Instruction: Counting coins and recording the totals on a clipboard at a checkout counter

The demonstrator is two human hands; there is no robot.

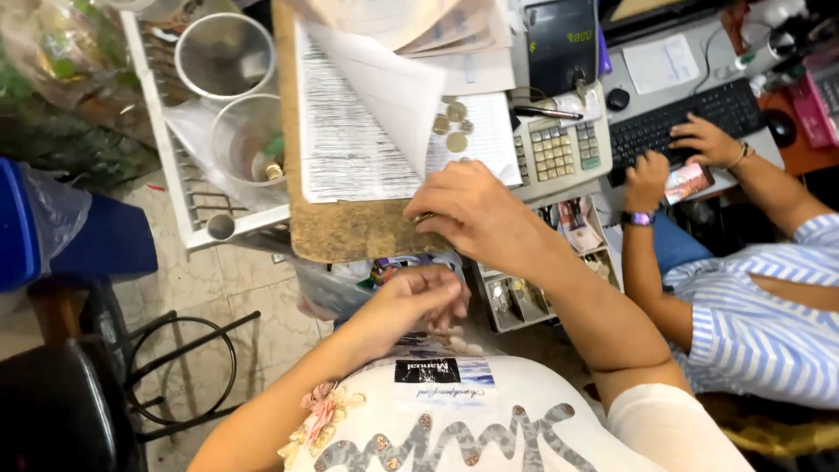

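My right hand (472, 210) rests on the near edge of a brown clipboard (350, 232) that carries printed sheets of paper (350, 131), fingers curled at the sheets' lower corner. What it pinches is hidden. One sheet is curled up and folded over. Several coins (454, 122) lie on the paper beyond the hand. My left hand (419, 301) is lower, near my chest, with fingers closed; whether it holds something is hidden.
A cash register (559, 153) with a keypad stands right of the papers, its coin drawer (516, 301) open below. Another person in a striped shirt (760, 315) types on a black keyboard (682, 122), holding a phone. A white rack (201, 131) with metal cups stands left.
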